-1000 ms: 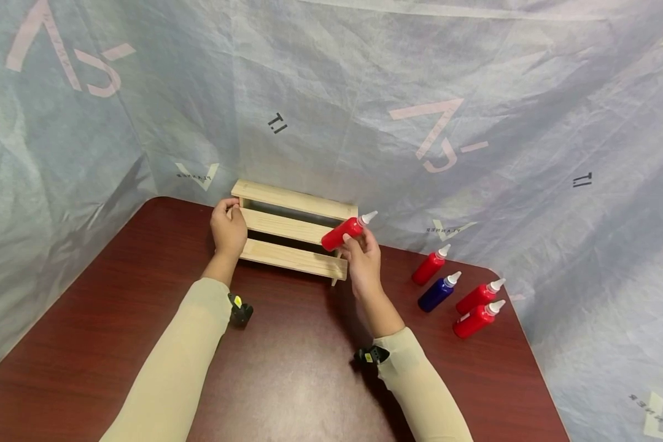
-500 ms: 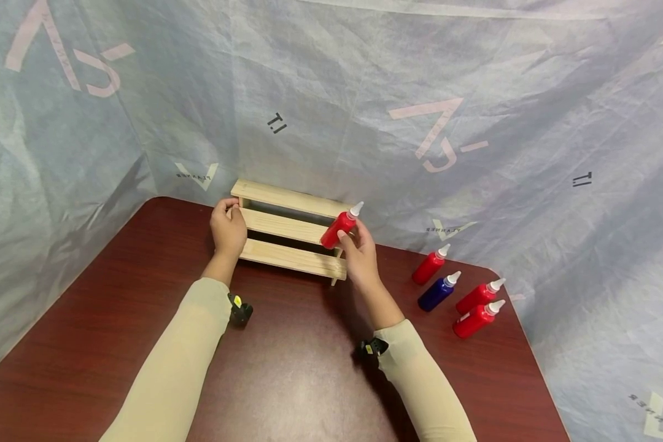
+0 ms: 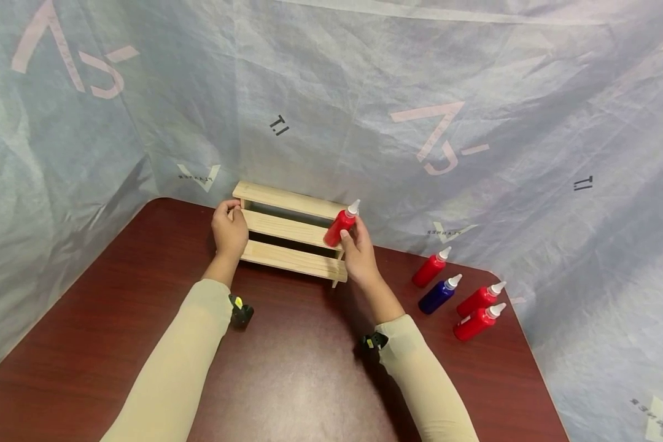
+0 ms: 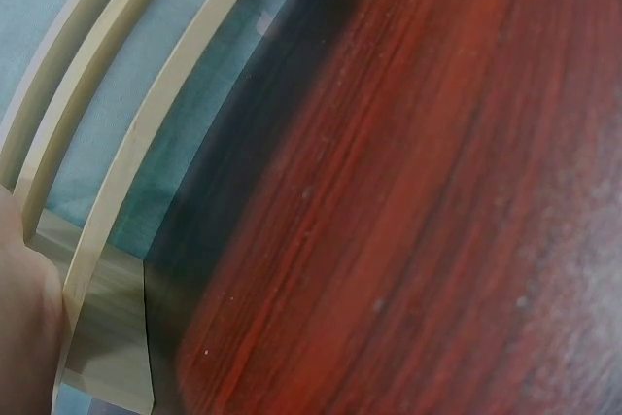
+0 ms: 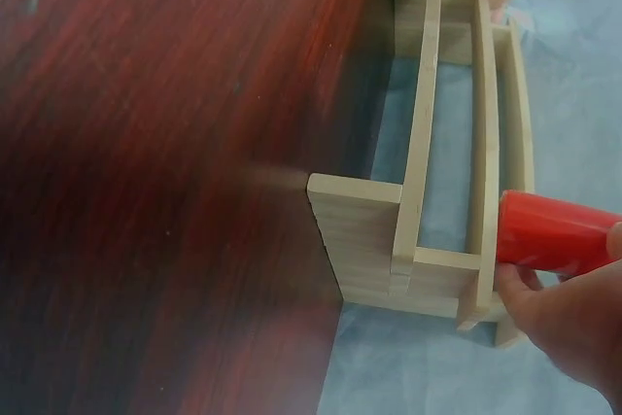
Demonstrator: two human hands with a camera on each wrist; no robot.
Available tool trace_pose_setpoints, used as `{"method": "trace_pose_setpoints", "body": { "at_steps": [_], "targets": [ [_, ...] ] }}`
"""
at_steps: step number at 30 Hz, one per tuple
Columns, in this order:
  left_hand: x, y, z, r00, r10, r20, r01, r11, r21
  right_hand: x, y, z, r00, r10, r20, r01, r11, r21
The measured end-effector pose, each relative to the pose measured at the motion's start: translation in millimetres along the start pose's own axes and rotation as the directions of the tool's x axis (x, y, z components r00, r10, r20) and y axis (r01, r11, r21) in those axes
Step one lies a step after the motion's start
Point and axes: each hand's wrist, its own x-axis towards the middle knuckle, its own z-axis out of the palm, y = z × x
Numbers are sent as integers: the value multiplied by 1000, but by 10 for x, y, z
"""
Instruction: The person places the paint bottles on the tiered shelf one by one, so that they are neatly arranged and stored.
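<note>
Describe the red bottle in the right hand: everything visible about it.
The red squeeze bottle looks like glossy plastic, a cylindrical body with a white cone nozzle on top. It stands nearly upright, tilted slightly right, at the right end of the wooden rack, level with its middle step. Whether its base rests on the step cannot be told. The right hand grips it from below and behind, fingers curled round the lower body. Nothing else visibly touches it.

Printed marks on the backdrop sheet (image 3: 475,73).
Small black characters reading "T.I" appear twice, upper centre (image 3: 279,125) and at right (image 3: 582,182); large pink angular logo strokes and tiny wordmarks under white chevrons are too small to read.
</note>
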Motion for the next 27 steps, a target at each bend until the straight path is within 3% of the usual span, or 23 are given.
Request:
{"method": "trace_pose_setpoints", "body": {
  "at_steps": [11,20,27],
  "targets": [
    [-23,25,29,1000,4,2,-4,1000,-10,36,-12,-14,1000,22,4,-22,1000,19],
    [-8,39,13,1000,10,5,-10,1000,-26,121,27,25,999,-13,30,16,995,-101],
    [-30,39,-9,1000,-11,12,11,1000,-15,154,71,56,998,15,54,-8,993,-114]
  ]
}}
